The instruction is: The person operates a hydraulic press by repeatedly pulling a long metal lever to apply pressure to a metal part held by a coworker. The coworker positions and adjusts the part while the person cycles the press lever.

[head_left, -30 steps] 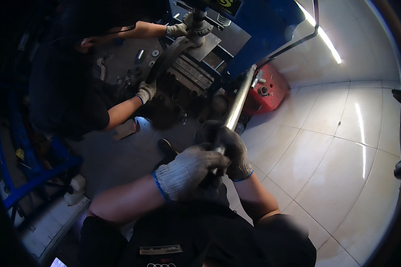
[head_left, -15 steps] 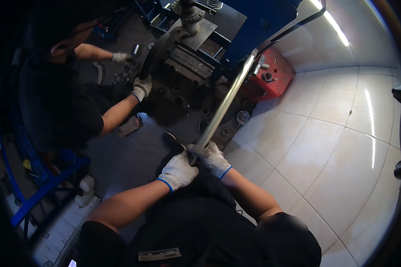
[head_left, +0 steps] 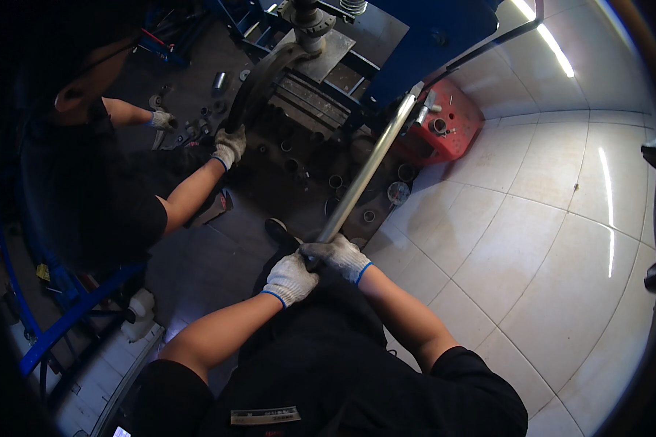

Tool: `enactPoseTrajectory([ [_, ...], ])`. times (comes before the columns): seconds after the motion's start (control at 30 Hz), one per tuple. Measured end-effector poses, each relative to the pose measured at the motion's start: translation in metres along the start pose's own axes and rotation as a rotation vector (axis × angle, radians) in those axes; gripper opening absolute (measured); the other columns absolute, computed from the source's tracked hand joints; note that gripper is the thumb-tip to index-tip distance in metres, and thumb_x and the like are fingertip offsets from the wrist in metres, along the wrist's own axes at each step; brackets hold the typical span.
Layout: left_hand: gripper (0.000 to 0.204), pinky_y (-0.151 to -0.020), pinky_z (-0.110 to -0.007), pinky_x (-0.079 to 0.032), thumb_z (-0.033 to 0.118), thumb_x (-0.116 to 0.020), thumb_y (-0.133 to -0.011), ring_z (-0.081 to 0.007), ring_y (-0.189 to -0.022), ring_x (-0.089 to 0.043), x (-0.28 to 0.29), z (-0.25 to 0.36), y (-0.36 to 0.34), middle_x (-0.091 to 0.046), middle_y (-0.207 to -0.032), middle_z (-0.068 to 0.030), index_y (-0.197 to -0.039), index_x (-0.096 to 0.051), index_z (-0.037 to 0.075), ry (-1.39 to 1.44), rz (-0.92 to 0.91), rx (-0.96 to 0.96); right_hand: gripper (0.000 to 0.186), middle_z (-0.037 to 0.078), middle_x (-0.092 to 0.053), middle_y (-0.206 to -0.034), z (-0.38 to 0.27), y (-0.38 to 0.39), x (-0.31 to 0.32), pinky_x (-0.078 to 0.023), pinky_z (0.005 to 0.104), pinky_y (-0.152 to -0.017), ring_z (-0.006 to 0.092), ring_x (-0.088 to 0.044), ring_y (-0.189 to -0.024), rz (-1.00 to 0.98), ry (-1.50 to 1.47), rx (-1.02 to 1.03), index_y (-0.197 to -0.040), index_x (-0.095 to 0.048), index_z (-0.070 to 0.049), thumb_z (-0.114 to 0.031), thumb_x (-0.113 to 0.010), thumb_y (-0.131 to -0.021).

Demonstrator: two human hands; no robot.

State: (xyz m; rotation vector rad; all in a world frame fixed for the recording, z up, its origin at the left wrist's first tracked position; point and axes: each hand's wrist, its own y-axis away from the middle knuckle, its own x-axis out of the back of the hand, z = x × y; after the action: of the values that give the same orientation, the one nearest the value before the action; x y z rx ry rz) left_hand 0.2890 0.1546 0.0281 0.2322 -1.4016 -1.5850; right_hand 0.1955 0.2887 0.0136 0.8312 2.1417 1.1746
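Both my hands, in grey-white knit gloves with blue cuffs, are closed on the lower end of a long shiny metal bar (head_left: pixel 369 164), my left hand (head_left: pixel 291 280) just below and left of my right hand (head_left: pixel 343 257). The bar slants away from me to the side of a blue press (head_left: pixel 444 40). Beyond, a co-worker (head_left: pixel 87 189) holds a dark curved metal part (head_left: pixel 250 95) in a gloved right hand (head_left: pixel 228 147); this part reaches a metal column on a steel plate (head_left: pixel 321 69). The co-worker's other gloved hand (head_left: pixel 162 119) is over small loose parts.
A red box (head_left: pixel 452 136) with tools on it stands beside the press against white wall tiles. Metal rings (head_left: pixel 369 215) and cylinders lie on the dark floor. A blue metal frame (head_left: pixel 55 329) is at the left. Pale floor tiles (head_left: pixel 532 255) extend to the right.
My gripping hands and the bar's near end have moved down toward my body and slightly left. The co-worker's left hand has left the column and moved down-left; their body has shifted left.
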Motion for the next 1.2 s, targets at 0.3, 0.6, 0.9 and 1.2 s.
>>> enactPoseTrajectory([
  [0.3, 0.037, -0.097, -0.047, -0.053, 0.033, -0.063, -0.092, -0.0390, -0.114, -0.066, -0.046, -0.032, -0.066, -0.070, -0.117, -0.0233, -0.118, -0.068, 0.007, -0.038, 0.063, 0.099, 0.060, 0.016, -0.075, -0.108, 0.049, -0.072, -0.003, -0.055, 0.0367, -0.089, 0.0245, -0.071, -0.101, 0.162, 0.163, -0.088, -0.111, -0.075, -0.001, -0.048, -0.085, -0.076],
  [0.6, 0.046, -0.095, -0.046, -0.053, 0.036, -0.070, -0.087, -0.0395, -0.111, -0.067, -0.057, -0.048, -0.075, -0.071, -0.114, -0.0220, -0.122, -0.065, 0.006, 0.164, -0.008, -0.030, 0.061, 0.016, -0.071, -0.103, 0.025, -0.053, -0.002, -0.056, 0.0391, -0.084, 0.0269, -0.069, -0.095, 0.391, -0.205, -0.110, -0.119, -0.065, 0.000, -0.043, -0.082, -0.081],
  [0.9, 0.051, -0.097, -0.043, -0.052, 0.031, -0.074, -0.083, -0.0363, -0.113, -0.066, -0.014, -0.047, 0.063, -0.069, -0.117, -0.0195, -0.125, -0.062, 0.007, 0.184, -0.166, -0.018, 0.048, 0.013, -0.066, -0.104, 0.052, 0.013, -0.036, -0.056, 0.0404, -0.082, 0.0260, -0.064, -0.096, 0.065, -0.496, -0.029, -0.119, -0.058, -0.002, -0.028, -0.080, -0.086],
  [1.2, 0.055, -0.097, -0.045, -0.051, 0.033, -0.076, -0.081, -0.0383, -0.113, -0.065, -0.013, -0.037, 0.066, -0.069, -0.118, -0.0217, -0.125, -0.062, 0.003, 0.111, -0.055, -0.099, 0.046, 0.013, -0.068, -0.099, 0.062, 0.014, -0.034, -0.055, 0.0385, -0.082, 0.0256, -0.066, -0.091, 0.191, -0.562, -0.040, -0.115, -0.063, -0.001, -0.031, -0.080, -0.085],
])
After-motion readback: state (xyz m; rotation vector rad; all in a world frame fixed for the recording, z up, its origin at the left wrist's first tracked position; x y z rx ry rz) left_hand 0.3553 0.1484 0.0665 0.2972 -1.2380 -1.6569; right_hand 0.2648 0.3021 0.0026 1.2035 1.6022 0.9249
